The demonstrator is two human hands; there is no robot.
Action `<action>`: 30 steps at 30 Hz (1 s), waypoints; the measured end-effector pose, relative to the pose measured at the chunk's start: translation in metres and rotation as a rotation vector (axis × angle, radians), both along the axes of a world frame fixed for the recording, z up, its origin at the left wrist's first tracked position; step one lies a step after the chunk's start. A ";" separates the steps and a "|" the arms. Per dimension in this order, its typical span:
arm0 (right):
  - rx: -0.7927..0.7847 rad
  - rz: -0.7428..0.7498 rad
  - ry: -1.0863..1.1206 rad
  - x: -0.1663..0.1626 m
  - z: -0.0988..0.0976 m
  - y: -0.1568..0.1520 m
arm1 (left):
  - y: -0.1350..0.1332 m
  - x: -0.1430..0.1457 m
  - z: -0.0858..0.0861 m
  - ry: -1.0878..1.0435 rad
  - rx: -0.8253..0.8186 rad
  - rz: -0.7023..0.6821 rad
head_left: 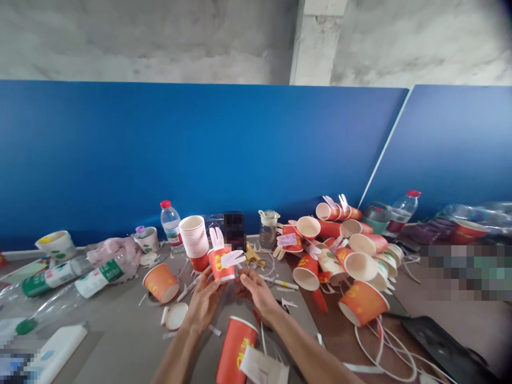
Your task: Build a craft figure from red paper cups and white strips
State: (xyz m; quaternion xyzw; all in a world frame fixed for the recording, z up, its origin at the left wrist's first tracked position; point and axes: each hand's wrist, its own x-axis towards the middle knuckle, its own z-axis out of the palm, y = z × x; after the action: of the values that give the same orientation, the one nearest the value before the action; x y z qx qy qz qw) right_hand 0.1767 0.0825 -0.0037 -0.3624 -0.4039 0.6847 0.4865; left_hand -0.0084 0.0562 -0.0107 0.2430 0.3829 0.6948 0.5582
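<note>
A small red paper cup [222, 266] with yellow lettering is held upright in my left hand [205, 300], thumb and fingers closed about its lower left side. White paper ears [217, 238] stick up from its rim, and another white paper piece [233, 260] lies across its front. Just right of the cup is my right hand [255, 290], its fingers loosely bent and apart, with nothing visible in them. Behind the cup rises a stack of paper cups [194, 237]. Nearest me, between my forearms, lies a larger red cup [237, 349] beside a white paper piece [264, 367].
A pile of paper cups [366, 244], some with ears, covers the right. Plastic bottles [100, 274] lie at left; a red-capped bottle [171, 226] stands behind. An orange cup [161, 284], a glass jar [268, 229], white cables [384, 346] and paper scraps are about. A blue partition [200, 149] closes the back.
</note>
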 end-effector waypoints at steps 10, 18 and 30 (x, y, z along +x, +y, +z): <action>0.026 0.035 -0.027 0.003 0.006 0.002 | -0.007 0.008 0.002 0.075 0.024 -0.230; -0.040 0.063 0.025 0.007 0.005 0.003 | -0.009 0.003 0.015 0.110 -0.020 -0.293; 0.002 -0.019 -0.090 0.001 -0.003 0.009 | -0.002 -0.007 -0.008 0.092 0.008 -0.168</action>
State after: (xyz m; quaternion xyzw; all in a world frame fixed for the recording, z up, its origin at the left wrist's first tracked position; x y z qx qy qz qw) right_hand 0.1772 0.0915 -0.0069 -0.3964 -0.4226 0.6625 0.4748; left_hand -0.0157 0.0545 -0.0185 0.3081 0.3837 0.6352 0.5953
